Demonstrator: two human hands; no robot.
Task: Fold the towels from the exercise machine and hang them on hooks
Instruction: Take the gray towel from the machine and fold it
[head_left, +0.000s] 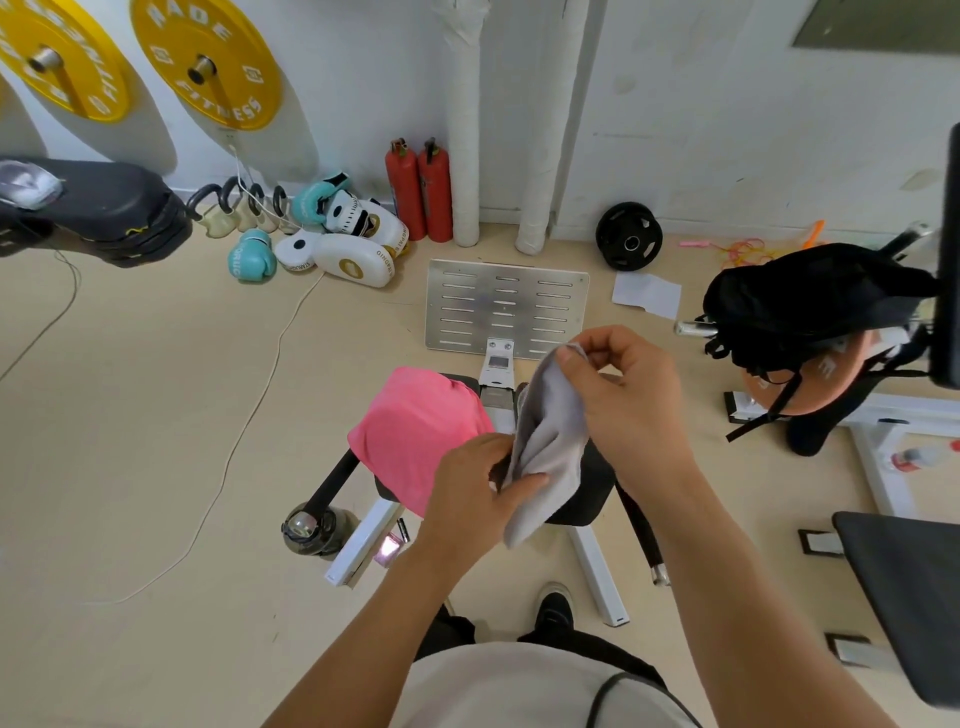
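Over the machine's seat: I am watching both hands working a grey towel (545, 441) in the air.
Left hand (478, 488): it is pinching the towel's lower part, thumb lying over the cloth.
Right hand (628, 395): it is gripping the towel's top corner, fingers curled, higher than the left.
Pink towel (415, 431): it is lying draped over the black seat (592, 488), just beside the left hand.
Floor behind: I am seeing boxing gloves (252, 254) and two red extinguishers (418, 189) by the wall.

Matt grey cloth towel (545, 447)
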